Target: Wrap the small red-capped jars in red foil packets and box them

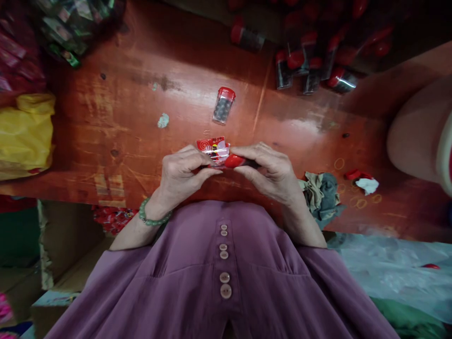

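Observation:
My left hand [183, 172] pinches a small clear packet [213, 149] with a red printed label, held just above the near edge of the reddish wooden table [141, 117]. My right hand [270, 172] grips a small red-capped vial [236, 161], its cap pressed against the packet's open side. The vial's body is hidden inside my fingers. A green bead bracelet [151, 217] circles my left wrist. A second red-capped clear vial [223, 104] filled with dark pellets lies alone on the table beyond my hands.
Several red-capped vials [310, 68] are heaped at the back right. A yellow bag [24, 132] and packets [67, 28] sit at the left. A grey rag [323, 193], rubber bands [339, 163] and red scraps [358, 176] lie at the right. Another person's arm [416, 136] reaches in at the far right.

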Tool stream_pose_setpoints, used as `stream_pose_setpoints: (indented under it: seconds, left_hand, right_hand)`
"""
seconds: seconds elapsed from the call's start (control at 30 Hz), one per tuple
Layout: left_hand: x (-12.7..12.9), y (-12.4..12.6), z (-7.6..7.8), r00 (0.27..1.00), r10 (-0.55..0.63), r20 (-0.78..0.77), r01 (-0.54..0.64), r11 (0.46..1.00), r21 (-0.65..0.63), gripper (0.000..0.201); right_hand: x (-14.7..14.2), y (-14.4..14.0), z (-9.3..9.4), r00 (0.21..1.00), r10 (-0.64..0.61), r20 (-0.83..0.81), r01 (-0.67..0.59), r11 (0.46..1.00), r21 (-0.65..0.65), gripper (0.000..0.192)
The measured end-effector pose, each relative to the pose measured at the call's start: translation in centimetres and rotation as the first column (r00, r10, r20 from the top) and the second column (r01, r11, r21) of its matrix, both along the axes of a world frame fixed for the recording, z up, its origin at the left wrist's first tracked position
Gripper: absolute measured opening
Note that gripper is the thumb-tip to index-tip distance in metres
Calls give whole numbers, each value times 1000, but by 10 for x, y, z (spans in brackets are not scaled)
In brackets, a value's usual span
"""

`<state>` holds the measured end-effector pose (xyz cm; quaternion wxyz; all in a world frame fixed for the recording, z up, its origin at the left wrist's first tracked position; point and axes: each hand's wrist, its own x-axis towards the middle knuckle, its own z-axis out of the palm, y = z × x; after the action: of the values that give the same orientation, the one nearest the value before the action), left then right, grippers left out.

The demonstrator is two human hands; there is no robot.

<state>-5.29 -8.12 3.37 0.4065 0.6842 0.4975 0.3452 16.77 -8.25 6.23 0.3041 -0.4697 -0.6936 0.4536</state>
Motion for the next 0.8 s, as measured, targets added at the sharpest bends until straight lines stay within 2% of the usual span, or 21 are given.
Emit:
stream_pose_setpoints:
  seconds: [0.13,0.3,0.4,0.6,0.7,0.8]
  left_hand:
    - [-1,-1,-2,1000,-27,12,27,1000,-14,14]
    - [1,-2,-8,996,-93,13,93,996,-13,13]
    - [3,-4,-13,989,-136,62,139,989,-59,12]
    - [3,-10,-18,974,-175,146,208,945,-254,10]
    - [3,-12,-19,949,-204,240,281,893,-352,17]
    - [5,-14,-18,942,-185,280,285,881,-378,18]
  right_hand:
    - [1,2,-1,993,104,59,-107,993,42,29]
    - [3,4,-1,937,307,165,-305,952,-41,32]
    - [4,7,-3,893,399,210,-385,917,-103,35]
    - [8,16,-8,845,507,171,-473,857,-204,33]
    - [9,19,-11,842,516,155,-479,849,-224,32]
    - [8,20,-10,843,511,168,-462,848,-260,27]
